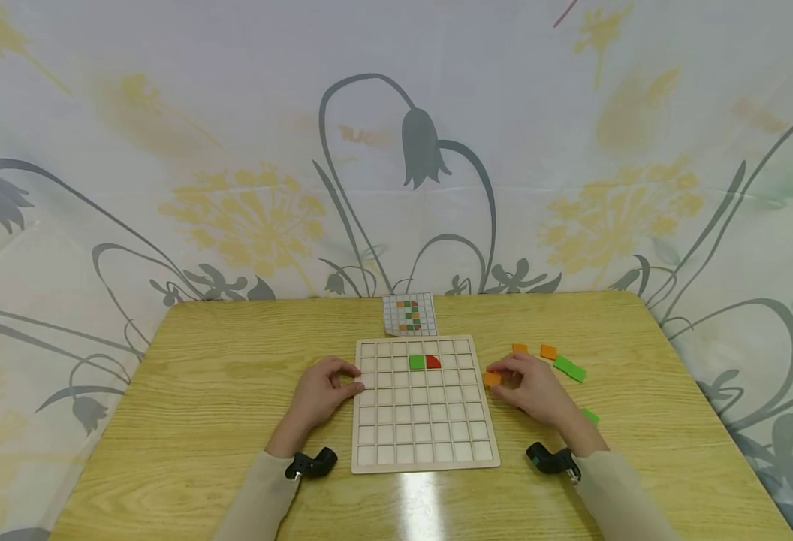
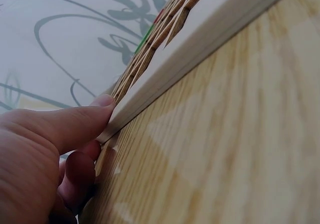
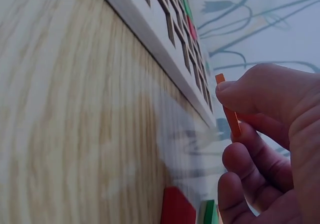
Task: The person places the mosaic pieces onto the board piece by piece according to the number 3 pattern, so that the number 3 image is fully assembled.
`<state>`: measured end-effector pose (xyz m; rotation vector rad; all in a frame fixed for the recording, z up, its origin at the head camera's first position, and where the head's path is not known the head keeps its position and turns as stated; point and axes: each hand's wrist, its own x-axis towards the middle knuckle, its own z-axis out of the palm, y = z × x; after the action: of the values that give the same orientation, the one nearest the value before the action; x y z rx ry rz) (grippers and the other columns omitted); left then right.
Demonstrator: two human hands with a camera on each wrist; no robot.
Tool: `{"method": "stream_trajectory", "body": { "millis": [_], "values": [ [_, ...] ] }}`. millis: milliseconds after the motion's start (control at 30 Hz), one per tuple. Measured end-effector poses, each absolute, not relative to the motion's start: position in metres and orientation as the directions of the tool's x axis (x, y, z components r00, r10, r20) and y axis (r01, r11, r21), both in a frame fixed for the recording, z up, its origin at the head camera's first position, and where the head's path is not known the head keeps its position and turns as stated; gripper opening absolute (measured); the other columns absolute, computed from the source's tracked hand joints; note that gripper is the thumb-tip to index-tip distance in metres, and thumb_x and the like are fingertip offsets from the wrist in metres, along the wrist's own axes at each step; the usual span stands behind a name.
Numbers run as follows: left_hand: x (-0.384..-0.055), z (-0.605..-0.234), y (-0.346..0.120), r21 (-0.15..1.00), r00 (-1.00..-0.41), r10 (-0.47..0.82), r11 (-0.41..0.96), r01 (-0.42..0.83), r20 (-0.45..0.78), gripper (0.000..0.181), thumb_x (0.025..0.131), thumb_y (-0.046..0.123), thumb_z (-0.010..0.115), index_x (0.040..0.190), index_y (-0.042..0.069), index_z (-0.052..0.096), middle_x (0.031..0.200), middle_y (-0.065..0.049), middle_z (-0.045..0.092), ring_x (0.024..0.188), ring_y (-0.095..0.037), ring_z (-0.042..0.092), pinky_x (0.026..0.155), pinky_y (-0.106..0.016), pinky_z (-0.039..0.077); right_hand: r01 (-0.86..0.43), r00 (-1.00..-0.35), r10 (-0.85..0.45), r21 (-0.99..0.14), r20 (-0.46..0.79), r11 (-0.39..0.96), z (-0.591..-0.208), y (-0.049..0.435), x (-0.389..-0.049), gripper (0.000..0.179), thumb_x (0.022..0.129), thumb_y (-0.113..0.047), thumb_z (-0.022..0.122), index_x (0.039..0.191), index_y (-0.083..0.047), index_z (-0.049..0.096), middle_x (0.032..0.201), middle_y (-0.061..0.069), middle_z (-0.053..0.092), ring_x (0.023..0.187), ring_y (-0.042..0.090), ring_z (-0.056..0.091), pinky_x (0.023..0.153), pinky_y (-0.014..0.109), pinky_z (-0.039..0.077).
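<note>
A pale wooden grid board (image 1: pixel 403 433) lies in the middle of the table, with a green square tile (image 1: pixel 417 362) and a red round-edged tile (image 1: pixel 433 362) side by side in an upper row. My left hand (image 1: pixel 318 391) grips the board's left edge, its thumb (image 2: pixel 95 116) on the rim and the other fingers curled below. Just past the right edge, my right hand (image 1: pixel 532 387) pinches an orange square tile (image 3: pixel 230 109) between thumb and fingers. In the right wrist view this tile is held on edge, above the table surface.
A printed pattern card (image 1: pixel 410 314) stands behind the board. Right of the board lie orange tiles (image 1: pixel 548 352) and green tiles (image 1: pixel 570 369), one partly behind my right wrist. A red piece (image 3: pixel 177 209) shows low in the right wrist view. Patterned cloth surrounds the table.
</note>
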<state>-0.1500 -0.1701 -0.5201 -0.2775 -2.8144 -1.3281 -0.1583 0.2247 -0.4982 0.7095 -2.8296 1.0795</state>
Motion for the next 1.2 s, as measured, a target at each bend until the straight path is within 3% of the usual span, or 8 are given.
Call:
{"method": "stream_trajectory", "body": {
  "millis": [1200],
  "values": [
    [-0.151, -0.522, -0.171, 0.763, -0.984, 0.152, 0.625, 0.165, 0.088, 0.016, 0.083, 0.024, 0.084, 0.096, 0.021, 0.076, 0.083, 0.01, 0.059, 0.058, -0.008, 0.049, 0.057, -0.028, 0.042, -0.414, -0.875, -0.466, -0.701, 0.131, 0.581, -0.499, 0.153, -0.187, 0.023, 0.085, -0.011, 0.078, 0.107, -0.01, 0.075, 0.094, -0.006, 0.058, 0.078, 0.011, 0.053, 0.071, 0.031, 0.048]
  ]
}}
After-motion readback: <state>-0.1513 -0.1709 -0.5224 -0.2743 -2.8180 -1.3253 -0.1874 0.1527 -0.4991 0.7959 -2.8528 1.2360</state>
